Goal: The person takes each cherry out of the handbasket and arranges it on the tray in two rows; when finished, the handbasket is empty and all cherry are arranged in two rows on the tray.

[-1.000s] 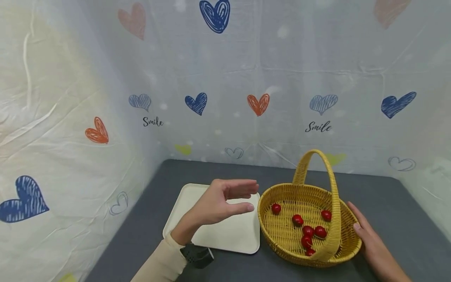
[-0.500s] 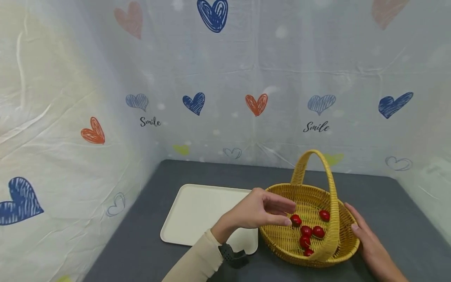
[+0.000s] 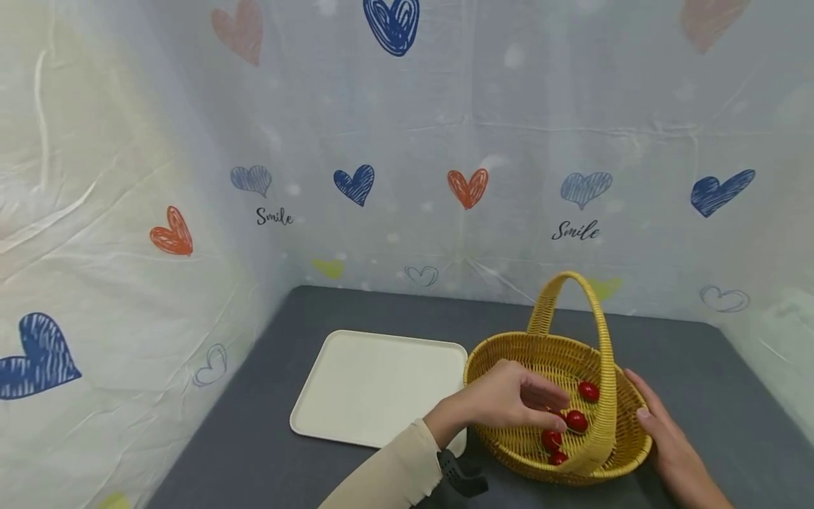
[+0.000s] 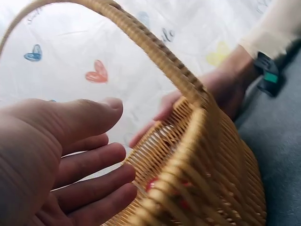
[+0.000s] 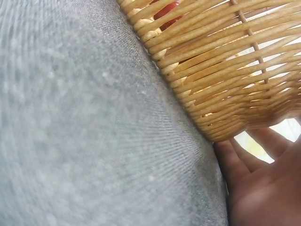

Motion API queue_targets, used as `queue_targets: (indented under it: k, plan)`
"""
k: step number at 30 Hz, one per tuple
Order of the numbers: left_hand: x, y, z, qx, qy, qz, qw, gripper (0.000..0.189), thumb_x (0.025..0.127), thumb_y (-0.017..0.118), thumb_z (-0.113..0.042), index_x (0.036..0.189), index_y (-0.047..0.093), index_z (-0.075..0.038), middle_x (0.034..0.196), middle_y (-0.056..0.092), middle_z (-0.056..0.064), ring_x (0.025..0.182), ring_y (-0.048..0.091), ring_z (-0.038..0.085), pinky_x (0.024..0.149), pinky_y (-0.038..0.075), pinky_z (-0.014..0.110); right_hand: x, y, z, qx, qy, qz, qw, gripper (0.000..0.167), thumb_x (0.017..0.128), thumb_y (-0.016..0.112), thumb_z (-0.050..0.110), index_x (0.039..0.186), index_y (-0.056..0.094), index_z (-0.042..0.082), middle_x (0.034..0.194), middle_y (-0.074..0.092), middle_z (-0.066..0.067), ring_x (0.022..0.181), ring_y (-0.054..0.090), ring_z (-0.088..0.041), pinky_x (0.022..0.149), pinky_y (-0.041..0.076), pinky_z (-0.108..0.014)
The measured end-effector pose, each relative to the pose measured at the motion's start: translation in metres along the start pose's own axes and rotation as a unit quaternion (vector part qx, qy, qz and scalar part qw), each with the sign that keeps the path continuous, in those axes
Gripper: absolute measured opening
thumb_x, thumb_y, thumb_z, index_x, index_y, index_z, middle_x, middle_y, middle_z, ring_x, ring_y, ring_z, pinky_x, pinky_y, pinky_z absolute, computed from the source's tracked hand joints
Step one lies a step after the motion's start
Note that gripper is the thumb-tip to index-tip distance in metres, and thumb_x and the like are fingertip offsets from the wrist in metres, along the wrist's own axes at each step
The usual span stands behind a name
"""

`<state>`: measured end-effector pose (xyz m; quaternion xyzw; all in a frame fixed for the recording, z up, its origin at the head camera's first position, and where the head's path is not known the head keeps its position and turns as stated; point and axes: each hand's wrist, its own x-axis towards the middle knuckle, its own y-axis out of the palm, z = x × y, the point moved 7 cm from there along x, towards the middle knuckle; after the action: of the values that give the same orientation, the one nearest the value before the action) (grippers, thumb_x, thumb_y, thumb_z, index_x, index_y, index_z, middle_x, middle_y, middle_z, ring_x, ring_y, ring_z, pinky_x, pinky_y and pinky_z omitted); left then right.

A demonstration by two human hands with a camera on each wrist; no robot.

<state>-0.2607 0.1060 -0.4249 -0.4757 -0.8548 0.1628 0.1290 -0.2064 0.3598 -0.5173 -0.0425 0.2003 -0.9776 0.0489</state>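
A yellow wicker basket [image 3: 509, 452] with a tall arched handle stands on the right of the table, several red cherries [image 3: 576, 421] lying inside. Over its left part reaches my left hand [image 3: 509, 399], thumb apart from the fingers and nothing between them. Its fingertips are close to the cherries; whether they touch any, I cannot tell. That hand hides part of the basket floor. My right hand [image 3: 668, 438] steadies the basket's right side, thumb at the rim and fingers along the outside. In the right wrist view, its fingers [image 5: 230, 160] meet the woven wall.
Left of the basket lies a cream rectangular tray [image 3: 375, 389], partly covered by the left forearm. The dark grey table [image 3: 381, 304] ends at a pale curtain [image 3: 407, 233] printed with hearts. The basket handle [image 3: 607, 382] arches up right of the left hand.
My left hand has moved right, from above the tray to inside the basket's outline, and somewhat lower. The right hand stays at the basket, which has not moved.
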Motion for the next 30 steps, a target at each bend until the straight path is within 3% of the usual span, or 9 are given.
queue_targets:
  k: [3,5,8,11,14,22,30]
  plan:
    - [0.004,0.009,0.004,0.069,-0.009,0.005,0.9976,0.037,0.1,0.083,-0.023,0.136,0.079,-0.013,0.122,0.083,-0.006,0.098,0.072,-0.013,0.085,0.059,0.011,-0.003,-0.002,-0.001,-0.001,-0.003,-0.003,1.0,0.058,0.123,0.02,0.031,0.177,-0.001,0.037,0.176,0.004,0.025,0.132,0.019,0.036,0.098,0.028,0.002]
    - [0.007,0.015,0.006,0.14,-0.012,0.008,0.9901,0.038,0.101,0.083,-0.028,0.137,0.079,-0.017,0.122,0.083,-0.01,0.098,0.07,-0.015,0.084,0.056,0.007,-0.004,-0.003,0.0,-0.003,-0.007,-0.005,1.0,0.058,0.123,0.02,0.03,0.177,-0.001,0.037,0.176,0.004,0.025,0.133,0.019,0.036,0.099,0.028,0.002]
    - [0.011,0.021,0.007,0.25,-0.014,0.012,0.9682,0.038,0.101,0.082,-0.031,0.138,0.078,-0.023,0.124,0.08,-0.017,0.103,0.069,-0.015,0.084,0.051,0.003,-0.004,-0.004,0.003,-0.005,-0.02,-0.004,0.9998,0.059,0.123,0.019,0.027,0.177,-0.001,0.036,0.175,0.006,0.026,0.134,0.02,0.035,0.1,0.029,0.002]
    - [0.014,0.026,0.008,0.326,-0.015,0.023,0.9451,0.037,0.101,0.082,-0.027,0.138,0.078,-0.028,0.115,0.08,-0.021,0.092,0.067,-0.013,0.077,0.049,0.003,-0.004,-0.006,0.005,-0.008,-0.033,-0.006,0.9994,0.059,0.123,0.02,0.023,0.178,0.001,0.032,0.174,0.009,0.025,0.135,0.022,0.034,0.1,0.031,0.001]
    - [0.016,0.03,0.009,0.35,-0.013,0.04,0.9358,0.037,0.101,0.081,-0.021,0.137,0.079,-0.03,0.107,0.077,-0.022,0.082,0.061,-0.011,0.071,0.047,0.004,-0.004,-0.007,0.004,-0.008,-0.029,-0.008,0.9995,0.059,0.123,0.021,0.023,0.178,0.001,0.031,0.171,0.012,0.027,0.133,0.025,0.035,0.097,0.034,0.0]
    - [0.015,0.03,0.012,0.345,-0.027,0.058,0.9363,0.032,0.1,0.082,-0.018,0.129,0.083,-0.033,0.108,0.078,-0.024,0.084,0.061,-0.015,0.074,0.048,0.003,0.001,-0.005,-0.002,-0.01,0.007,0.004,0.9999,0.059,0.123,0.021,0.033,0.178,-0.002,0.034,0.169,0.01,0.028,0.129,0.023,0.036,0.095,0.033,0.0]
    - [0.014,0.03,0.018,0.354,-0.062,0.074,0.9303,0.026,0.098,0.085,-0.022,0.122,0.086,-0.031,0.111,0.078,-0.024,0.088,0.062,-0.014,0.078,0.048,0.004,0.004,-0.002,-0.004,-0.006,0.001,0.004,1.0,0.059,0.123,0.022,0.032,0.178,0.0,0.033,0.173,0.012,0.022,0.129,0.026,0.036,0.093,0.036,-0.001]
